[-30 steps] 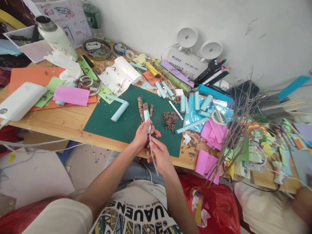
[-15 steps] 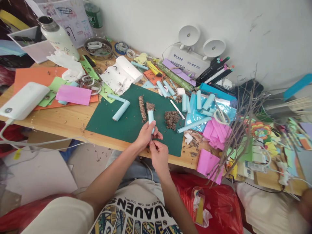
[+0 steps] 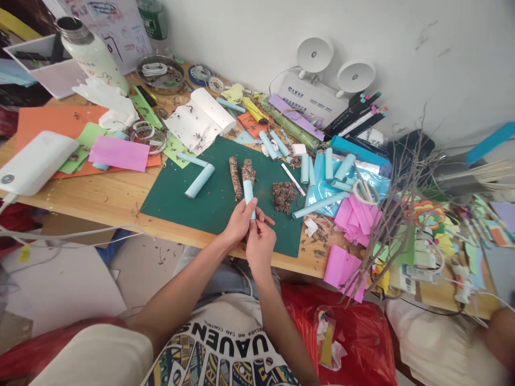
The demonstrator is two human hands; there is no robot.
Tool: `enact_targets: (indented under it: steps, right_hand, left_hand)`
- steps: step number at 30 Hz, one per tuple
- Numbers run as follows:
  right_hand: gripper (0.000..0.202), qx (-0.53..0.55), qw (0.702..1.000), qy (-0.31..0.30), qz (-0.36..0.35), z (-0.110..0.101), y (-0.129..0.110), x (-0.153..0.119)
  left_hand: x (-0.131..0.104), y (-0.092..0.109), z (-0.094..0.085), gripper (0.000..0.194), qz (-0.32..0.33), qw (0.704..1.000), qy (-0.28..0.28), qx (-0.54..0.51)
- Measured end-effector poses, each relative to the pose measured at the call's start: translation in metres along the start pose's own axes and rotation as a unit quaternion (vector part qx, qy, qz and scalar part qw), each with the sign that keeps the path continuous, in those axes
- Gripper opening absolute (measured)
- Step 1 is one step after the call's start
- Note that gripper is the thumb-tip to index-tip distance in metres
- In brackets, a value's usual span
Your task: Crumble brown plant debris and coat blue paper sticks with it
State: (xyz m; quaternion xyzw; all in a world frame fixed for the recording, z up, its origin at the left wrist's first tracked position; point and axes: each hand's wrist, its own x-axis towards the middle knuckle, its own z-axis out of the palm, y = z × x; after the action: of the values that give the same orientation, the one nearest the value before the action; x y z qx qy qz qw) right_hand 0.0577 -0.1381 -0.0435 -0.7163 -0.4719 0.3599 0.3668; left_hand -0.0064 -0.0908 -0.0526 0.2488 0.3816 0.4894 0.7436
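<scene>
My left hand is closed round a light blue paper tube above the green cutting mat. A brown crumbly plug, like dried plant matter, sticks out of its far end. At the near end, my right hand has its fingers pinched together under the tube; whatever they hold is hidden. Left of the tube lies a brown crumbly roll. A loose brown clump is on the right of the mat. Two more blue paper tubes, one thick and one thin, lie at the left.
A white stick lies on the mat. Several blue tubes, scissors and pink paper are to the right, beside dry twigs. At the left stand a white bottle and a power bank with a cable.
The brown plug now shows longer beyond the tube's far end. My right hand has shifted slightly up and left, closer to the tube's near end. The view has tilted a little.
</scene>
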Motion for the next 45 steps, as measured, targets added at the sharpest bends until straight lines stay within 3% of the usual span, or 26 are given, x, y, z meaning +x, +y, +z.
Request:
enact_targets:
  steps: [3, 7, 11, 16, 20, 23, 27, 30, 32, 38, 41, 45]
  right_hand:
    - [0.035, 0.055, 0.997, -0.041, 0.030, -0.007, 0.001, 0.001]
    - [0.024, 0.189, 0.969, -0.129, 0.091, -0.027, 0.001, -0.010]
    - [0.040, 0.207, 0.965, -0.108, 0.123, -0.037, 0.001, -0.021]
    - [0.027, 0.281, 0.950, -0.035, 0.131, -0.030, 0.000, -0.026]
    - [0.032, 0.279, 0.942, -0.080, 0.171, -0.026, -0.001, -0.028]
    - [0.031, 0.268, 0.944, -0.068, 0.179, -0.028, -0.001, -0.029]
    - [0.035, 0.380, 0.888, -0.075, 0.246, -0.035, -0.002, -0.033]
    - [0.030, 0.439, 0.835, -0.121, 0.308, -0.038, -0.003, -0.041]
    - [0.026, 0.451, 0.821, -0.148, 0.318, -0.036, -0.002, -0.047]
    - [0.020, 0.443, 0.855, -0.099, 0.251, -0.020, -0.002, -0.039]
    - [0.021, 0.435, 0.868, -0.097, 0.220, -0.017, -0.009, -0.026]
    - [0.024, 0.417, 0.880, -0.094, 0.207, -0.015, -0.013, -0.011]
  left_hand:
    - [0.001, 0.000, -0.002, 0.046, -0.029, 0.999, -0.005, 0.022]
    - [0.002, -0.004, -0.003, 0.041, -0.024, 0.999, 0.010, -0.027]
    - [0.002, -0.005, -0.002, 0.039, -0.025, 0.997, 0.006, -0.070]
    - [0.001, 0.000, 0.001, 0.040, -0.038, 0.996, 0.025, -0.081]
    - [0.000, 0.002, 0.002, 0.041, -0.043, 0.996, 0.037, -0.073]
    - [0.000, 0.002, 0.002, 0.043, -0.046, 0.995, 0.036, -0.081]
    - [0.001, 0.003, 0.001, 0.043, -0.039, 0.995, 0.028, -0.085]
    - [0.002, 0.002, 0.001, 0.043, -0.041, 0.996, 0.027, -0.076]
    - [0.002, 0.002, 0.001, 0.042, -0.043, 0.996, 0.029, -0.072]
    - [-0.003, 0.002, 0.003, 0.038, -0.047, 0.996, 0.030, -0.063]
    - [-0.004, 0.003, 0.002, 0.035, -0.043, 0.996, 0.040, -0.067]
    - [-0.003, 0.001, -0.001, 0.036, -0.051, 0.998, 0.015, -0.033]
